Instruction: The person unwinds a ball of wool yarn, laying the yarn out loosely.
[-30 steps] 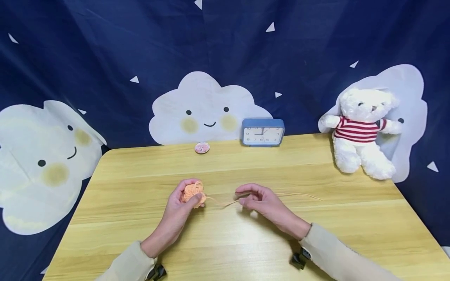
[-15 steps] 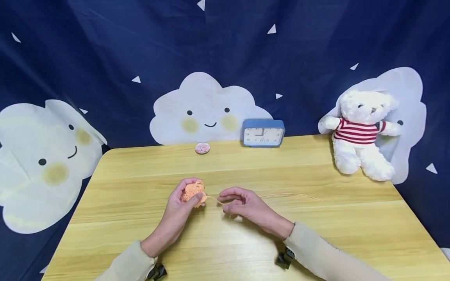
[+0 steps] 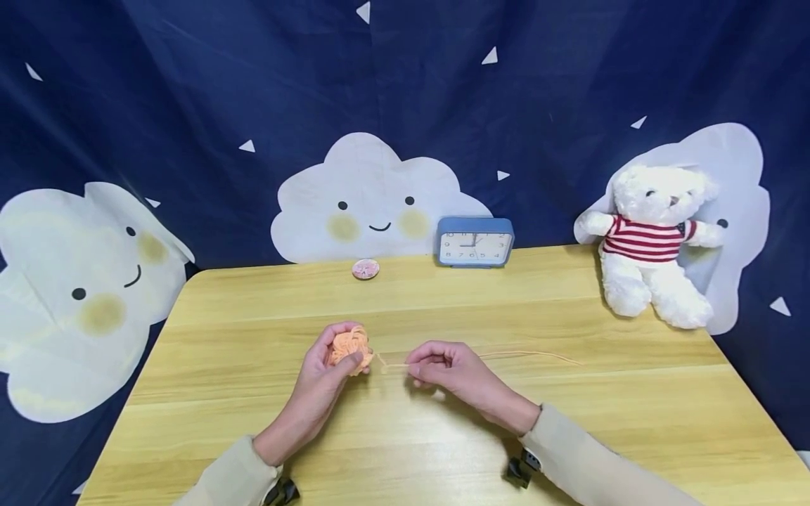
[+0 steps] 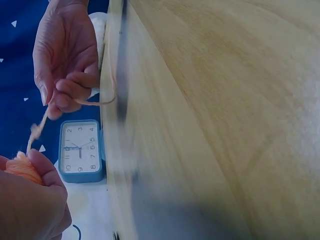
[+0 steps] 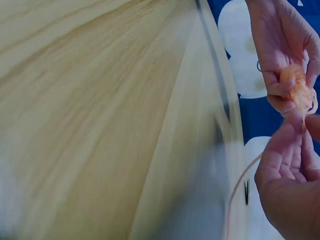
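Observation:
My left hand (image 3: 323,365) grips a small ball of orange yarn (image 3: 351,348), its thumb pressed over the front of the ball. From the ball a short strand of yarn (image 4: 44,119) runs across to my right hand (image 3: 452,369), which pinches it between thumb and fingertips. A small kink or tangle (image 4: 36,132) shows in that strand between the two hands. Past my right hand the loose yarn tail (image 3: 531,353) trails off to the right over the table. In the right wrist view the yarn ball (image 5: 298,90) sits in the curled left fingers.
Along the back of the wooden table (image 3: 266,295) stand a blue clock (image 3: 474,242) and a small round pink object (image 3: 365,269). A white teddy bear (image 3: 652,242) in a striped shirt sits at the back right. Behind hangs a dark blue cloud-patterned curtain (image 3: 430,84).
My right hand moved left toward the yarn ball, then slightly back right, and now pinches the strand close to the ball. The left hand has stayed in place with the ball.

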`<state>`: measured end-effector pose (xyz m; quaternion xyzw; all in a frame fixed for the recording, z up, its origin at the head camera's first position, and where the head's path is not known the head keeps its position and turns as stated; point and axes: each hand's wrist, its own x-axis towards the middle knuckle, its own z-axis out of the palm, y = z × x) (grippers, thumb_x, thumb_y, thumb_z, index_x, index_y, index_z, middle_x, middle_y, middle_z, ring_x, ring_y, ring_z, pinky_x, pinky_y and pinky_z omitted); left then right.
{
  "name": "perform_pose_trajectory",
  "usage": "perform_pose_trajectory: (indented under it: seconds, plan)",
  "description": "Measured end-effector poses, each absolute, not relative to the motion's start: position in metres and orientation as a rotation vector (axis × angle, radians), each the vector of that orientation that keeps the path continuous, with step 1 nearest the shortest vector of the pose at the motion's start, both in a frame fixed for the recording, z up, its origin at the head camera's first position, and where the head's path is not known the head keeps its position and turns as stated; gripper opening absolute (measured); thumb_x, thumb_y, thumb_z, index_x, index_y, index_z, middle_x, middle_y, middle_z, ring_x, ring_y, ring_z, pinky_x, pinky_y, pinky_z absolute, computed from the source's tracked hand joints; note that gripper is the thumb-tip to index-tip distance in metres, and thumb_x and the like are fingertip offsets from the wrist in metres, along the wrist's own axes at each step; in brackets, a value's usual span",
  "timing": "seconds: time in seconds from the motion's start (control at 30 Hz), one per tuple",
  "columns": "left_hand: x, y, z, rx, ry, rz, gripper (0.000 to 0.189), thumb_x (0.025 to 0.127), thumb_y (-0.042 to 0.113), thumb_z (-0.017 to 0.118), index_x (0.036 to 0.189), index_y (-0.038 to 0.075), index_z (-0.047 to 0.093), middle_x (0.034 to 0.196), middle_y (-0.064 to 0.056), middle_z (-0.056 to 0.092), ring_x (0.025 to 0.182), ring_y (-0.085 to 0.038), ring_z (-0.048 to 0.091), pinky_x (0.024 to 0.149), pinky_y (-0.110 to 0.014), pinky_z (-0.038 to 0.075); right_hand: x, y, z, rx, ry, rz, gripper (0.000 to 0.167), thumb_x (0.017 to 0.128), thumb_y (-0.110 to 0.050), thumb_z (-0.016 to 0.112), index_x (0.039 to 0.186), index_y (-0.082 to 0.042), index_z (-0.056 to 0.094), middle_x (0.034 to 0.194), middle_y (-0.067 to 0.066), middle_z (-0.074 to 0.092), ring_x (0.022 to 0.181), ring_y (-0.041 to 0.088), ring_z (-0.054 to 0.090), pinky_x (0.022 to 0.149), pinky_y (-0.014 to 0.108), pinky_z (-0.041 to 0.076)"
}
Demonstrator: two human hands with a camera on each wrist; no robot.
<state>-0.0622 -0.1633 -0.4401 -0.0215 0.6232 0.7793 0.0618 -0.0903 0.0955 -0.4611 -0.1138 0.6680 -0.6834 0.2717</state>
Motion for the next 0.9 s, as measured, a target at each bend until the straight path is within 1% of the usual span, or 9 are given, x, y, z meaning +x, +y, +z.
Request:
perform_pose_trajectory:
  seconds: [0.1,0.3,0.33,0.47,0.6,0.77,0.9]
  plan:
    - [-0.062,-0.164,-0.44,-0.043,1.869,2.378,0.048,0.098,-0.016,0.058,0.145,-0.01,0.048,0.138,-0.029,0.051,0.11,-0.022,0.063,0.087,-0.029,0.064,-0.09,0.103,-0.457,-0.305,1.858,-1.859,0.032,0.105,-0.016,0.074,0.124,0.01,0.07,0.11,0.026,0.074,0.094,0.022,0.072,0.091,0.037,0.063]
    - [-0.062,-0.166,-0.439,-0.039,1.905,2.389,0.047,0.097,-0.016,0.057,0.143,-0.011,0.048,0.13,-0.02,0.057,0.107,-0.021,0.065,0.086,-0.029,0.064,-0.09,0.121,-0.451,-0.272,1.905,-1.892,0.032,0.107,-0.011,0.07,0.124,0.016,0.065,0.111,0.028,0.073,0.092,0.019,0.072,0.09,0.036,0.063]
    - [-0.062,-0.166,-0.439,-0.045,1.906,2.391,0.047,0.097,-0.016,0.057,0.143,-0.011,0.048,0.13,-0.02,0.057,0.106,-0.02,0.065,0.086,-0.029,0.064,-0.09,0.124,-0.45,-0.269,1.912,-1.893,0.031,0.107,-0.01,0.069,0.124,0.016,0.065,0.112,0.028,0.073,0.092,0.019,0.072,0.091,0.036,0.063]
    - [-0.062,-0.167,-0.438,-0.072,1.917,2.389,0.048,0.097,-0.016,0.057,0.144,-0.01,0.048,0.135,-0.024,0.054,0.11,-0.019,0.063,0.091,-0.027,0.062,-0.088,0.134,-0.447,-0.253,1.961,-1.88,0.03,0.107,-0.01,0.068,0.123,0.016,0.065,0.113,0.028,0.073,0.091,0.017,0.071,0.09,0.035,0.062]
    - [-0.061,-0.167,-0.438,-0.092,1.935,2.379,0.049,0.097,-0.016,0.057,0.145,-0.009,0.049,0.14,-0.024,0.053,0.115,-0.018,0.062,0.096,-0.024,0.059,-0.086,0.143,-0.443,-0.246,2.011,-1.866,0.032,0.107,-0.012,0.069,0.121,0.017,0.065,0.109,0.027,0.071,0.09,0.017,0.069,0.088,0.034,0.062]
    - [-0.061,-0.168,-0.439,-0.089,1.923,2.396,0.047,0.099,-0.015,0.057,0.144,-0.009,0.048,0.138,-0.025,0.053,0.111,-0.018,0.062,0.089,-0.024,0.061,-0.083,0.156,-0.438,-0.189,2.05,-1.883,0.032,0.106,-0.013,0.071,0.121,0.016,0.065,0.104,0.023,0.071,0.089,0.018,0.068,0.086,0.033,0.061]
    - [-0.06,-0.169,-0.44,-0.057,1.917,2.395,0.048,0.099,-0.014,0.059,0.146,-0.01,0.047,0.135,-0.026,0.053,0.109,-0.019,0.063,0.087,-0.027,0.062,-0.083,0.166,-0.435,-0.138,2.062,-1.913,0.028,0.107,-0.013,0.071,0.119,0.012,0.067,0.101,0.019,0.071,0.088,0.018,0.068,0.086,0.034,0.061]
